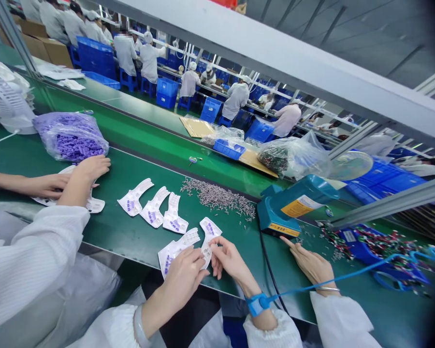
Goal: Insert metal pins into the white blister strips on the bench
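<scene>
Two white cards (pixel 177 249) gripped, lower centre.
Left hand (pixel 181 275) and right hand (pixel 232 261) closed on them; three more cards (pixel 152 208) lie above on the green belt (pixel 130 237).

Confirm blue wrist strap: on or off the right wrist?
On. The blue wrist strap wraps the wrist of the right hand, and its blue cord runs off to the right.
</scene>
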Available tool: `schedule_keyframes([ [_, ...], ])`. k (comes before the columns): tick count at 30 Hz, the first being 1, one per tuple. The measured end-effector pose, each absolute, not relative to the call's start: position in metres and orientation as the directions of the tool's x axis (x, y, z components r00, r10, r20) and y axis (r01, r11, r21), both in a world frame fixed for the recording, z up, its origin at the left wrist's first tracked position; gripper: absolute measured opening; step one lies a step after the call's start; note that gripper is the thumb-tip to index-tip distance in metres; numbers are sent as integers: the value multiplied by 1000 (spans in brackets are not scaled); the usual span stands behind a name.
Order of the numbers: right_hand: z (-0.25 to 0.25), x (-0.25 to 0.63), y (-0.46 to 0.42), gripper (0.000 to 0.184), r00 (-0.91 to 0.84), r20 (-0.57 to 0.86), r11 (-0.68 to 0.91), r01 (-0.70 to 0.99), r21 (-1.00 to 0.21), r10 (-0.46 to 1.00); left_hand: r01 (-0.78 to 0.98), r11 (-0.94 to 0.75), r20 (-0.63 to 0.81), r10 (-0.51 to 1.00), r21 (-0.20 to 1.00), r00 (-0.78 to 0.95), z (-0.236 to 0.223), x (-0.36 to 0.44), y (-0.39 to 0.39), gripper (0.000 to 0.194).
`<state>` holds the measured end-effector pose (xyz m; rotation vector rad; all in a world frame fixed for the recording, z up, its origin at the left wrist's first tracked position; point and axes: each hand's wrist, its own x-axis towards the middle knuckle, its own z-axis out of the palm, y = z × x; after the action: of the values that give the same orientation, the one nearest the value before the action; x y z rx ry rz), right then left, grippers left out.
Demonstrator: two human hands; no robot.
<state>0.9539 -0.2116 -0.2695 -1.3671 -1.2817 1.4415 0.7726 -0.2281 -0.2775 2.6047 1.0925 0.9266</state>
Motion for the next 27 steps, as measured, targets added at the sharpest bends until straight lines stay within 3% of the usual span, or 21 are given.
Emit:
schedule_keyframes([
  [5, -291, 944, -223, 60, 140, -166, -165, -22, -986, 976, 598, -730, 497, 673, 330, 548, -279, 761, -227, 23],
  [11, -303, 920, -236, 61, 231, -178, -130, -207, -970, 957, 572, -779, 561, 602, 256, 568, -295, 762, -223, 26],
  [19, -304, 932, -241, 48, 351, -112, -18, -262, -965, 930, 461, -880, 597, 433, 117, 675, -300, 765, -203, 31],
  [27, -296, 1013, -280, 54, 547, -66, 113, -288, -951, 835, 502, -865, 684, 360, -10, 634, -306, 758, -156, 32],
])
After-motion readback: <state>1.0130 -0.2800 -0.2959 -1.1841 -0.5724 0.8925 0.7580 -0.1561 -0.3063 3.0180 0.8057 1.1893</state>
